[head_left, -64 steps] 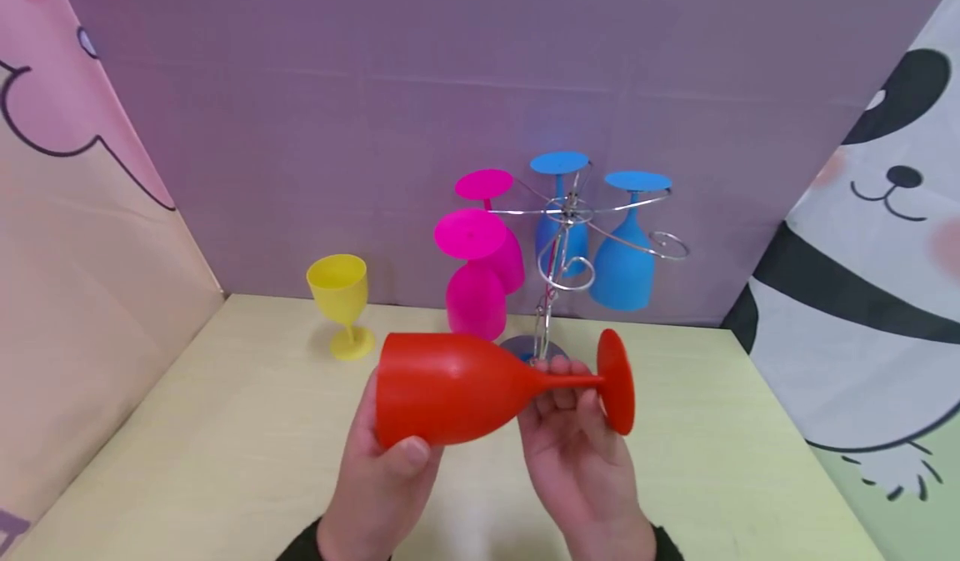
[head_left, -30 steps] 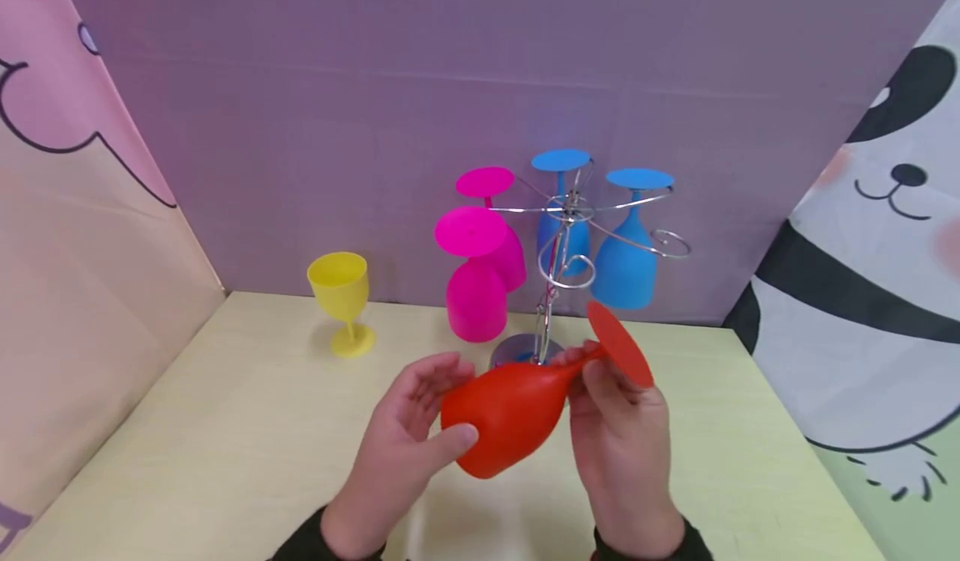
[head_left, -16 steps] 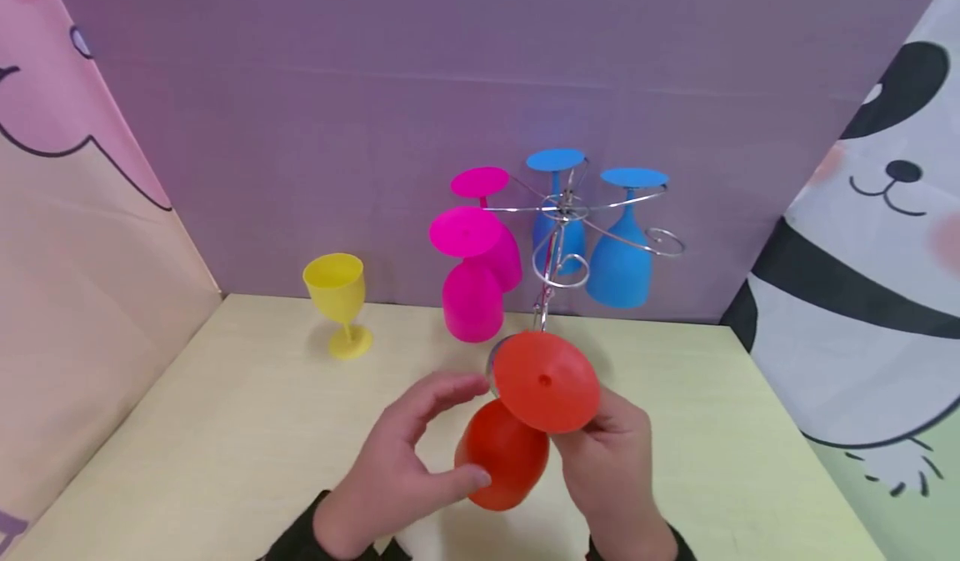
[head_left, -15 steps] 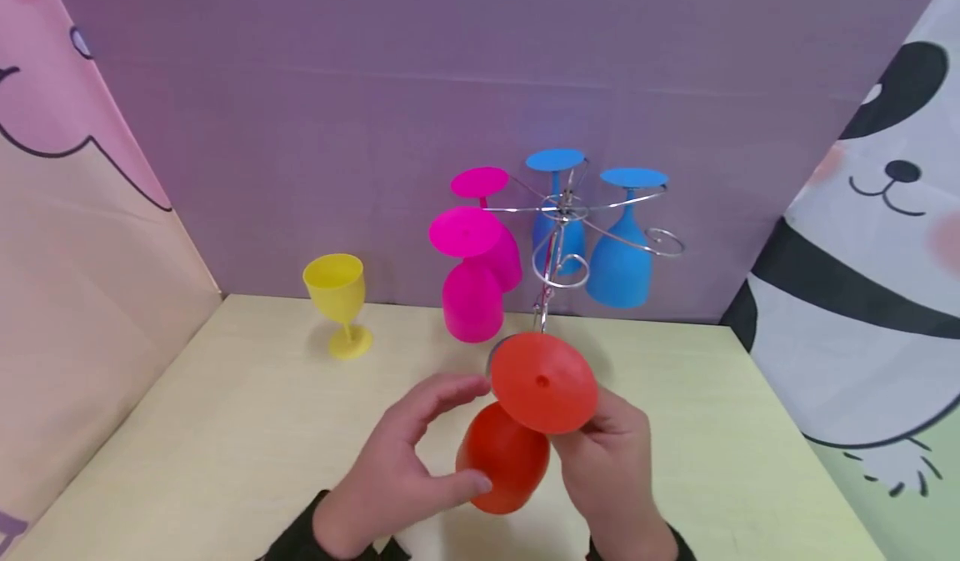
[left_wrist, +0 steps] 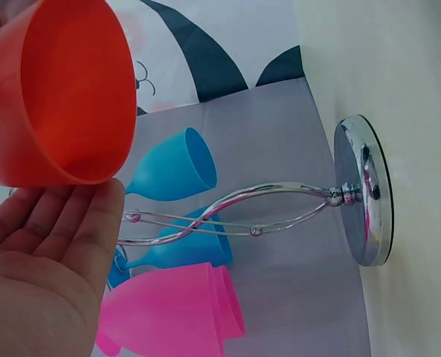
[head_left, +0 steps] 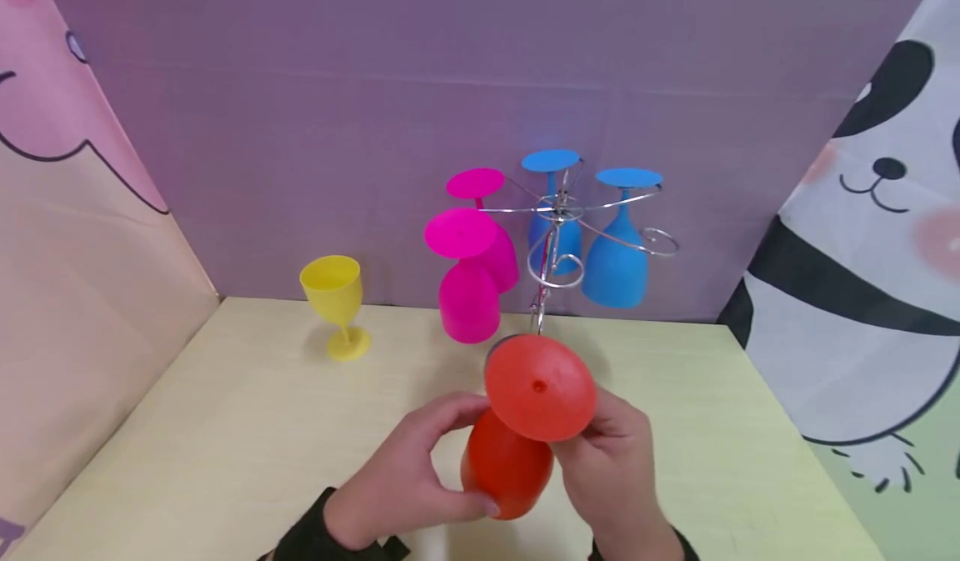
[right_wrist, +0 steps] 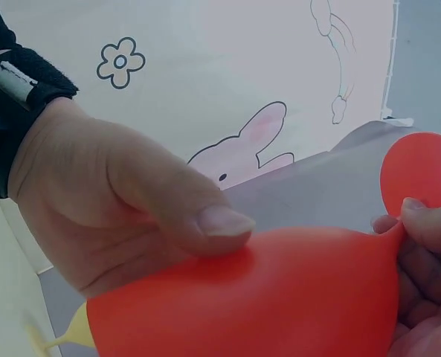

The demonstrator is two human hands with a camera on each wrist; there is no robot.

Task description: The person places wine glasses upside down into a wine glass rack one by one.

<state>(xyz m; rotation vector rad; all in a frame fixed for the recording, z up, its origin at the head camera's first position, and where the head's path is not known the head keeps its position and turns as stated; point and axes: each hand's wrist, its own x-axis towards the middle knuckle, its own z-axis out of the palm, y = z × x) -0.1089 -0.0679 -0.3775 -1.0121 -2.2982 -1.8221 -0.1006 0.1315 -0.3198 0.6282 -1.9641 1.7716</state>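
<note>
A red plastic wine glass (head_left: 507,469) is held upside down and tilted in front of the rack, its round foot facing up toward the head camera. My left hand (head_left: 408,478) holds the bowl, thumb on the near side and fingers behind; the left wrist view shows those fingers (left_wrist: 64,223) extended beside the rim. With my right hand (head_left: 611,461) I pinch the stem just under the foot, as the right wrist view shows. Behind stands a silver wire glass rack (head_left: 558,209) with curled arms. Its round base is partly hidden by the red foot.
Two pink glasses (head_left: 469,303) hang upside down on the rack's left, two blue glasses (head_left: 615,269) at its back and right. A yellow goblet (head_left: 332,290) stands upright on the pale table (head_left: 247,411), left of the rack. A purple backdrop (head_left: 337,152) rises behind.
The red glass has turned from lying sideways to mouth down, foot up. My right hand went from open under the stem to pinching it. My left hand loosened, then closed round the bowl again.
</note>
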